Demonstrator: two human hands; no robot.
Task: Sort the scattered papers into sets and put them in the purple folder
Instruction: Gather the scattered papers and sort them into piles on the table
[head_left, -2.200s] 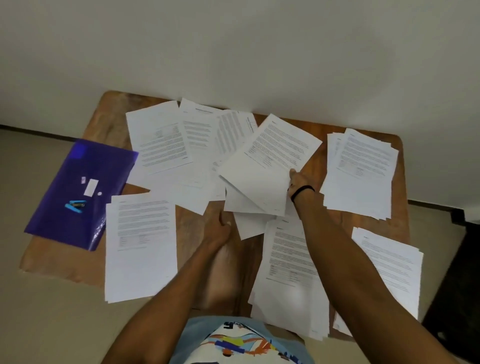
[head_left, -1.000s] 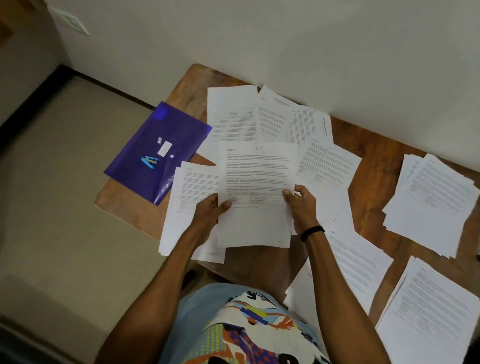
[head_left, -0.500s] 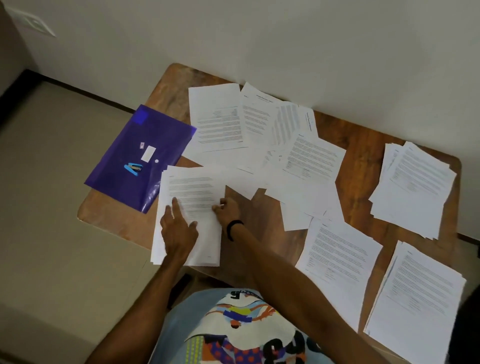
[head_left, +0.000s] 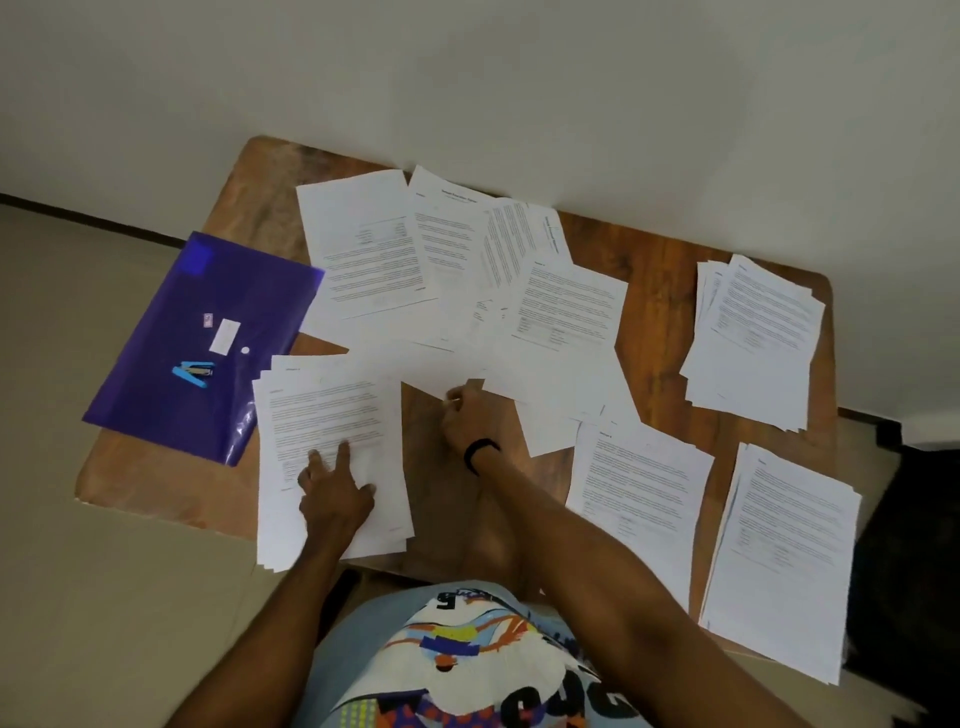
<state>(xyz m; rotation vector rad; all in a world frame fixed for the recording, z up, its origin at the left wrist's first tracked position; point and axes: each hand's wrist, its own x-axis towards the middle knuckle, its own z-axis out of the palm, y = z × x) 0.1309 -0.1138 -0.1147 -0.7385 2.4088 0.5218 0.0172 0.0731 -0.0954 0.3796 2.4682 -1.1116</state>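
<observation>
The purple folder (head_left: 156, 395) lies shut at the table's left edge, partly hanging over it. White printed papers cover the wooden table (head_left: 660, 270). A loose scatter of sheets (head_left: 457, 249) overlaps in the middle and at the back. My left hand (head_left: 335, 493) rests flat, fingers spread, on a stack of sheets (head_left: 332, 410) beside the folder. My right hand (head_left: 465, 415) is at the table's middle, its curled fingers pinching the near edge of a loose sheet (head_left: 415, 371) from the scatter.
Three more stacks lie to the right: one at the back right (head_left: 758, 332), one at the front middle (head_left: 639, 493), one at the front right (head_left: 784, 545). A small blue stapler (head_left: 193, 373) and a white label sit on the folder. A wall runs behind the table.
The sheet I held in both hands now lies on the left stack. My left hand stays on that stack; my right hand has moved right to a loose sheet's edge.
</observation>
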